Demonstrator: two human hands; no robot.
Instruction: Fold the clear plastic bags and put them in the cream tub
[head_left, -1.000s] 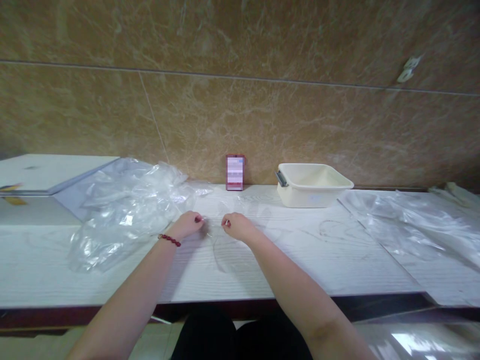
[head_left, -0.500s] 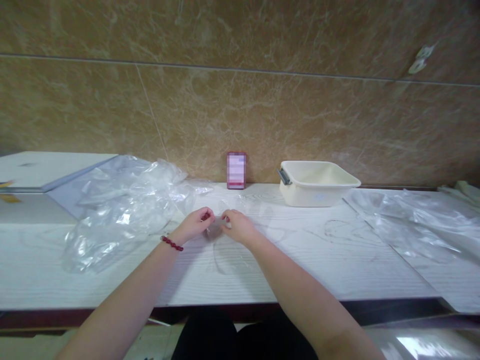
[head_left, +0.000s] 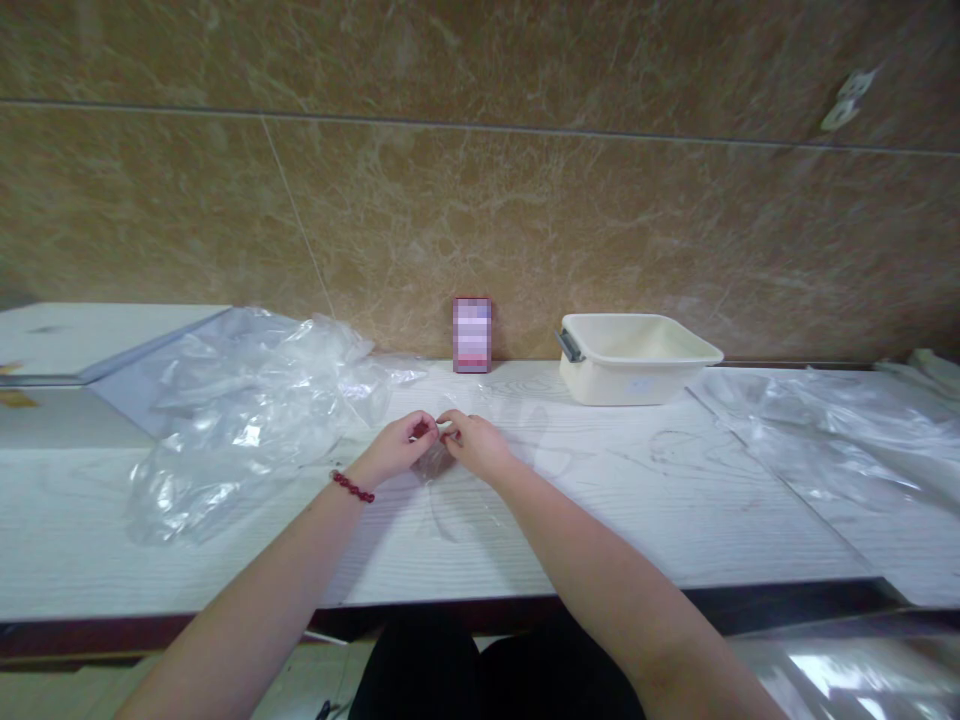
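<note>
My left hand [head_left: 401, 446], with a dark red bead bracelet [head_left: 352, 487] at its wrist, is closed in a pinch over the middle of the table. Fingertip to fingertip with it, my right hand [head_left: 478, 446] pinches too. Between and below the fingers is thin clear plastic film [head_left: 435, 466], see-through and hard to outline against the white wood. Its faint edges spread on the tabletop around both hands. Whether it is a bag or a flat sheet I cannot tell.
A heap of crumpled clear plastic [head_left: 247, 420] lies on the left, against an open white box [head_left: 45, 415]. A phone [head_left: 472, 336] leans on the marbled wall. Right of it stands a cream tub [head_left: 615, 385]; more clear plastic [head_left: 840, 430] covers the white table's [head_left: 637, 520] right end.
Both hands have come together; the gap between their fingertips has closed over the clear film. My left hand has shifted slightly right.
</note>
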